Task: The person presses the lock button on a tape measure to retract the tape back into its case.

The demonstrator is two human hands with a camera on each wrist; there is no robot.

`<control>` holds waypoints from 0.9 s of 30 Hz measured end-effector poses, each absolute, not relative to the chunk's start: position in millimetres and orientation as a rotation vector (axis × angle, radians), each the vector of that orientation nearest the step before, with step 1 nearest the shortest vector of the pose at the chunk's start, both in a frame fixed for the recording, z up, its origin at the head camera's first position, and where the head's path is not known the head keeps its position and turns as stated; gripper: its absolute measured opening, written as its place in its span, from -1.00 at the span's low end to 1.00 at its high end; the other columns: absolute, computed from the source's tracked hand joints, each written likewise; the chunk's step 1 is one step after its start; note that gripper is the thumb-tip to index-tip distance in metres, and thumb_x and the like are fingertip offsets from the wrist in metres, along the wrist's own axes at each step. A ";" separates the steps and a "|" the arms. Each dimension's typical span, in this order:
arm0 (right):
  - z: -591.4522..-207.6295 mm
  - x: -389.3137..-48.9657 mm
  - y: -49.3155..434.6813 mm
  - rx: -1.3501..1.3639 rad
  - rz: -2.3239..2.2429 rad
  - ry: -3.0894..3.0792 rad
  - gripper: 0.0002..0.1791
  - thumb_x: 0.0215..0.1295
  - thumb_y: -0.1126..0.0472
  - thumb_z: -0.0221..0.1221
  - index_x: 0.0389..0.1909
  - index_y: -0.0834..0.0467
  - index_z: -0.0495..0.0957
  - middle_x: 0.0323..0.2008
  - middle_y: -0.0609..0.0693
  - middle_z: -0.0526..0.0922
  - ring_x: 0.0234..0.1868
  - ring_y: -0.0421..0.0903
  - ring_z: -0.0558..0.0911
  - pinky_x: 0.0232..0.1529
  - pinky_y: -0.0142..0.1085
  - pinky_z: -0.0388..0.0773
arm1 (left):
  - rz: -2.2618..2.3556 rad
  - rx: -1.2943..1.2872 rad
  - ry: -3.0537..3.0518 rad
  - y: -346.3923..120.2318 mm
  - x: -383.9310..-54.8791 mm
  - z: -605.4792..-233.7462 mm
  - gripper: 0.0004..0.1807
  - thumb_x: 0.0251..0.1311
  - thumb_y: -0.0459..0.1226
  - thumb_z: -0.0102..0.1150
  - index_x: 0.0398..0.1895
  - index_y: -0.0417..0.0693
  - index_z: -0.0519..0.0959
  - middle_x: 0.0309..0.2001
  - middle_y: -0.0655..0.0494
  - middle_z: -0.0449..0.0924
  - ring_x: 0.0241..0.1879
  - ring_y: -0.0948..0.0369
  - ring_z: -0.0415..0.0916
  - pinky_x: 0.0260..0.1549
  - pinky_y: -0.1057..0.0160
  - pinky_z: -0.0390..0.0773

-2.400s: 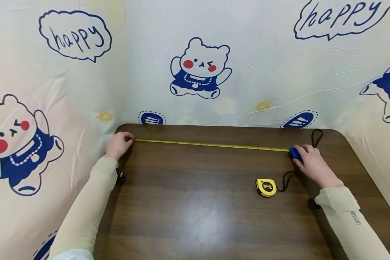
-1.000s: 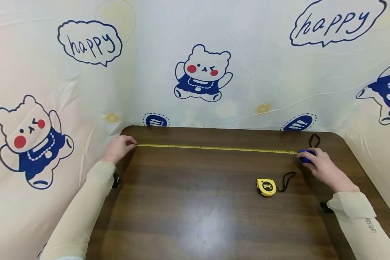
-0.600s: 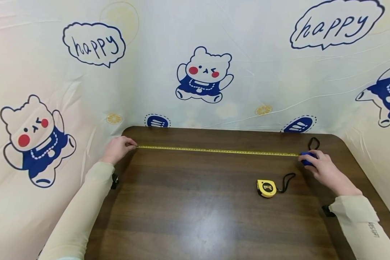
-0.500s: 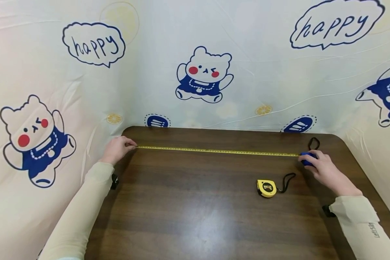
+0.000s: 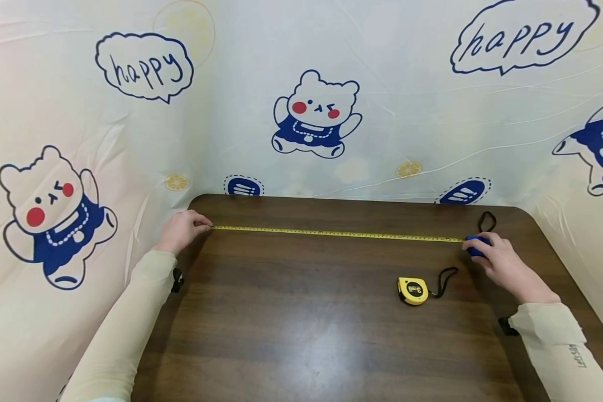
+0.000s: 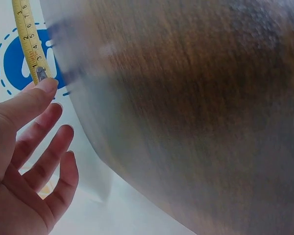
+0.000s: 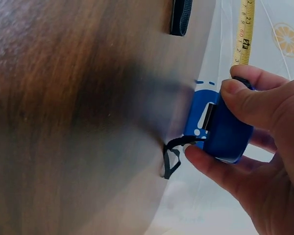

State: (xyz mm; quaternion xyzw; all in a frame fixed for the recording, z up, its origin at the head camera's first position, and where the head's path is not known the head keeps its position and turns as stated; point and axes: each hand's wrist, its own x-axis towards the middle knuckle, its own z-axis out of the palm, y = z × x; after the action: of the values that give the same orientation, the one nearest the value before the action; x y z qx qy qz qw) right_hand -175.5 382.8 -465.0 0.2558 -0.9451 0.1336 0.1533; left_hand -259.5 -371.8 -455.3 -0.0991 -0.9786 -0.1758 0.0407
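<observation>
A blue tape measure point(image 7: 229, 128) sits in my right hand point(image 5: 507, 265), its thumb and fingers gripping the case. From it the yellow tape blade point(image 5: 331, 233) runs nearly straight across the far part of the table to my left hand point(image 5: 181, 230). In the left wrist view, the thumb and index finger pinch the blade's metal end hook point(image 6: 41, 73), with the other fingers loosely bent below. Near the case in the right wrist view, the blade shows numbers just past 60. A black wrist strap point(image 5: 487, 221) trails from the blue case toward the far edge.
A yellow tape measure point(image 5: 412, 291) with a black strap point(image 5: 447, 279) lies on the brown wooden table point(image 5: 291, 312), left of and nearer than my right hand. A printed curtain point(image 5: 382, 84) with cartoon bears closes off the back and both sides.
Since the earliest frame, my right hand has moved rightward with the blue tape measure, and more blade shows. The left hand still pinches the end. Almost nothing differs over the last half second.
</observation>
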 end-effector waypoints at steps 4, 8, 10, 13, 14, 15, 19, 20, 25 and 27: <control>-466.8 -176.9 382.5 0.750 0.396 -2.676 -0.56 -0.02 0.60 0.45 -0.22 0.12 0.57 -0.05 0.53 0.50 -0.04 0.56 0.48 -0.13 0.45 0.38 | -0.539 -0.307 -3.004 -370.4 -260.0 -453.7 -0.91 0.31 -0.31 0.40 -0.20 -0.11 0.82 -0.15 -0.14 0.76 -0.08 -0.13 0.66 -0.06 -0.19 0.57; -467.6 -177.9 380.6 0.757 0.414 -2.676 -0.56 -0.02 0.61 0.44 -0.25 0.09 0.55 -0.03 0.54 0.49 -0.03 0.57 0.47 -0.15 0.46 0.39 | -0.535 -0.332 -3.006 -368.5 -261.1 -453.9 -0.89 0.32 -0.29 0.39 -0.18 -0.10 0.82 -0.14 -0.13 0.77 -0.09 -0.12 0.67 -0.08 -0.17 0.58; -467.5 -177.7 379.4 0.758 0.424 -2.684 -0.55 0.00 0.61 0.43 -0.20 0.11 0.56 -0.01 0.55 0.48 -0.04 0.59 0.47 -0.15 0.46 0.40 | -0.539 -0.337 -3.007 -368.6 -261.0 -454.9 -0.89 0.32 -0.29 0.38 -0.18 -0.10 0.82 -0.14 -0.14 0.77 -0.09 -0.12 0.67 -0.08 -0.17 0.57; -466.9 -175.6 378.6 0.734 0.453 -2.703 -0.47 0.03 0.61 0.42 -0.01 0.15 0.54 0.01 0.55 0.44 -0.07 0.59 0.46 -0.18 0.46 0.42 | -0.561 -0.341 -3.011 -369.2 -259.5 -456.7 -0.89 0.33 -0.30 0.38 -0.17 -0.09 0.83 -0.12 -0.15 0.78 -0.07 -0.12 0.67 -0.05 -0.17 0.57; -466.6 -174.9 378.5 0.728 0.464 -2.709 -0.41 0.04 0.61 0.42 0.08 0.17 0.51 0.01 0.55 0.44 -0.07 0.59 0.47 -0.17 0.46 0.42 | -0.571 -0.343 -3.014 -369.1 -258.8 -457.1 -0.89 0.33 -0.31 0.38 -0.17 -0.08 0.83 -0.11 -0.15 0.78 -0.06 -0.11 0.67 -0.04 -0.16 0.57; -466.2 -174.4 378.3 0.722 0.474 -2.713 -0.36 0.05 0.60 0.42 0.16 0.19 0.48 0.02 0.54 0.43 -0.07 0.58 0.47 -0.16 0.46 0.42 | -0.583 -0.353 -3.014 -368.7 -257.9 -457.0 -0.89 0.34 -0.31 0.37 -0.16 -0.08 0.83 -0.10 -0.15 0.78 -0.05 -0.12 0.67 -0.03 -0.17 0.57; -464.9 -173.7 377.6 0.687 0.499 -2.732 -0.25 0.09 0.59 0.41 0.32 0.29 0.36 0.06 0.52 0.42 -0.06 0.55 0.46 -0.14 0.44 0.43 | -0.604 -0.388 -3.012 -364.8 -256.2 -455.7 -0.88 0.34 -0.30 0.37 -0.14 -0.05 0.83 -0.08 -0.14 0.78 -0.02 -0.12 0.66 0.00 -0.17 0.57; -464.6 -173.9 377.2 0.683 0.502 -2.733 -0.26 0.10 0.59 0.40 0.31 0.33 0.36 0.06 0.53 0.41 -0.06 0.55 0.45 -0.13 0.43 0.42 | -0.605 -0.393 -3.013 -363.7 -256.1 -455.4 -0.87 0.33 -0.30 0.37 -0.14 -0.05 0.83 -0.08 -0.13 0.78 -0.02 -0.12 0.66 0.00 -0.17 0.57; -462.9 -174.7 374.8 0.673 0.512 -2.724 -0.32 0.09 0.59 0.41 0.25 0.44 0.39 0.07 0.53 0.41 -0.04 0.54 0.44 -0.11 0.43 0.42 | -0.597 -0.392 -3.020 -358.4 -256.4 -453.0 -0.88 0.33 -0.31 0.38 -0.13 -0.05 0.83 -0.09 -0.12 0.78 -0.04 -0.10 0.67 -0.01 -0.17 0.57; -462.3 -175.2 373.7 0.681 0.514 -2.711 -0.32 0.07 0.59 0.42 0.24 0.44 0.39 0.06 0.51 0.42 -0.05 0.53 0.44 -0.11 0.42 0.42 | -0.591 -0.391 -3.022 -356.4 -256.6 -452.1 -0.87 0.33 -0.31 0.38 -0.13 -0.05 0.83 -0.10 -0.11 0.79 -0.04 -0.10 0.67 -0.01 -0.17 0.58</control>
State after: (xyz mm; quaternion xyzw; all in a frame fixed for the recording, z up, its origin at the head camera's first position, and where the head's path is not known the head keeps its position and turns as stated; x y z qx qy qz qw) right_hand -175.2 373.7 -462.3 0.2370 -0.9432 0.1790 0.1491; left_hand -256.6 -356.4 -452.1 -0.1258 -0.9734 -0.1904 0.0187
